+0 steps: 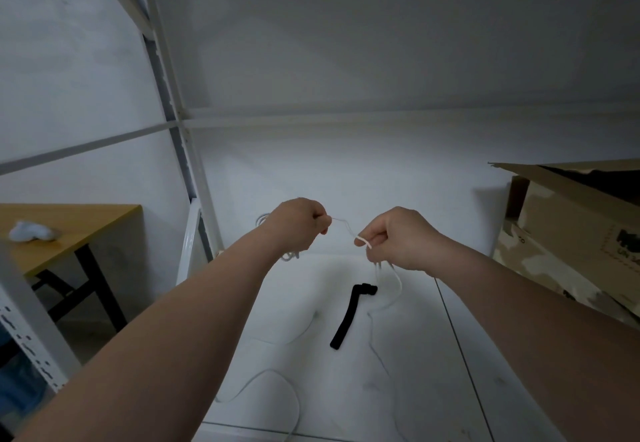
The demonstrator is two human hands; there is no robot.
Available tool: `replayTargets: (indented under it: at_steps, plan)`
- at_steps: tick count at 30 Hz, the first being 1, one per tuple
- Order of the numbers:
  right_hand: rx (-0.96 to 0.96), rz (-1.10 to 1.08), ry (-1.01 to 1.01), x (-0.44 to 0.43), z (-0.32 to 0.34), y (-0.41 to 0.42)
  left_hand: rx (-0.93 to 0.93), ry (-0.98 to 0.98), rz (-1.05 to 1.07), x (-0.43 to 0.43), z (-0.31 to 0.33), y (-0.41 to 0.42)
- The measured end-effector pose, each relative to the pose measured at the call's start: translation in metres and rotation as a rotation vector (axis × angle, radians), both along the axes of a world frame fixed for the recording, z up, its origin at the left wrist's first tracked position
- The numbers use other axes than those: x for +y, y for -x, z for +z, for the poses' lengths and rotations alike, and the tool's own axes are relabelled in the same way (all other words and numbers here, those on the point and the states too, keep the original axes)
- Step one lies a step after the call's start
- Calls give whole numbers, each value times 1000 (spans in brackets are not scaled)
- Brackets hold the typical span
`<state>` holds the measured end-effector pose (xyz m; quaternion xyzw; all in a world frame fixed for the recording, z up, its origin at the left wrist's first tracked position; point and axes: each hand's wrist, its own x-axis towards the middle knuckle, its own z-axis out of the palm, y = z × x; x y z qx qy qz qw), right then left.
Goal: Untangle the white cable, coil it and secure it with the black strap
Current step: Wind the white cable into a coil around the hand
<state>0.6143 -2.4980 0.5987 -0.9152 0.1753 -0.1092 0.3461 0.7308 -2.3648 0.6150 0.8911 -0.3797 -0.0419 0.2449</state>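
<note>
My left hand [298, 224] and my right hand [398, 239] are both raised above the white shelf surface [346, 181], each closed on the thin white cable [346, 228]. A short stretch of cable runs taut between the two fists. More cable hangs from my right hand and trails in loose loops across the shelf toward its front edge. A small bunch of loops shows behind my left hand. The black strap [348, 317] lies flat on the shelf below my hands, one end folded over.
An open cardboard box [568, 230] stands at the right on the shelf. White metal shelf uprights [173, 95] rise at the left. A wooden table [65, 230] with a white object [33, 232] stands further left.
</note>
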Motion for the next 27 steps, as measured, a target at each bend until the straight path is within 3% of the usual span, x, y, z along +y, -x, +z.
replayTargets:
  at_steps: [3,5,8,11,13,16,20,23,25,27]
  plan:
    - [17,-88,273,0,0,1,-101,-158,-11,-1,-3,1]
    - [8,-139,425,-2,-1,3,-9,-195,-49,3,-4,0]
    - [-19,-182,616,-8,-2,7,376,-121,-181,10,-5,2]
    - [-45,-190,774,-8,-8,6,852,96,-289,14,2,13]
    - [-95,-172,800,-7,-14,2,1024,244,-347,14,9,22]
    - [-164,-131,593,-5,-17,-1,1173,522,-382,13,14,28]
    - [-92,55,271,6,-6,-3,1420,910,-327,5,15,28]
    - [-74,154,-115,17,0,-1,1544,1224,-210,-5,18,29]
    - [-72,157,-314,22,1,1,1579,1392,-148,-10,19,23]
    - [-77,122,-364,22,1,1,1531,1461,-101,-13,18,17]
